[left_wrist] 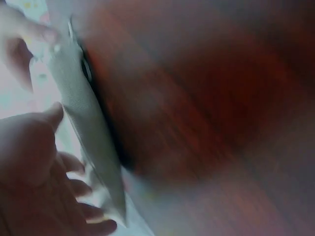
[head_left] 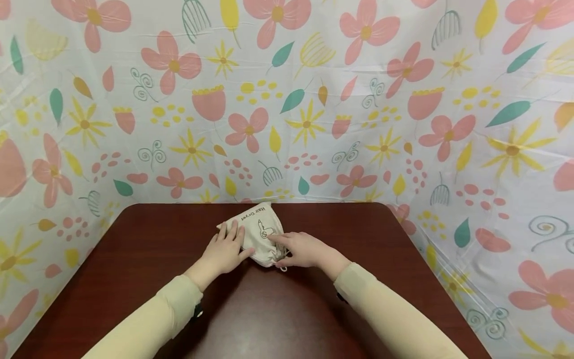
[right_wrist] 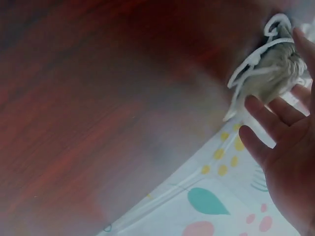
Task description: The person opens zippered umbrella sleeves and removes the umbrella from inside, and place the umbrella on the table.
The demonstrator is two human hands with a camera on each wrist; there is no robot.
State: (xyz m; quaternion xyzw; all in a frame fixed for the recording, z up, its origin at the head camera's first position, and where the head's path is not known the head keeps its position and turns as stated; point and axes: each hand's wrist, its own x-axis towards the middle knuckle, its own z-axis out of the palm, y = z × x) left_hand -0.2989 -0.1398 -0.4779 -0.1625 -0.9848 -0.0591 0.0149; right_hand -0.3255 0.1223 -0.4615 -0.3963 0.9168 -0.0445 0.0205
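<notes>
A cream drawstring bag (head_left: 255, 222) printed "Hair Dryer" with a line drawing lies near the far edge of the brown table. My left hand (head_left: 224, 252) rests on the bag's left side, fingers spread and thumb along its near edge. At the gathered mouth on the right, my right hand (head_left: 307, 249) touches the cloth with its fingers extended and apart. White drawstring cords (right_wrist: 253, 61) loop out of the puckered mouth in the right wrist view. From the left wrist, the bag's side (left_wrist: 88, 118) looks fairly thin. What the bag contains is hidden.
The dark wooden table (head_left: 278, 309) extends toward me and to both sides. Right behind its far edge and along both sides hangs a white cloth (head_left: 296, 149) patterned with flowers and leaves.
</notes>
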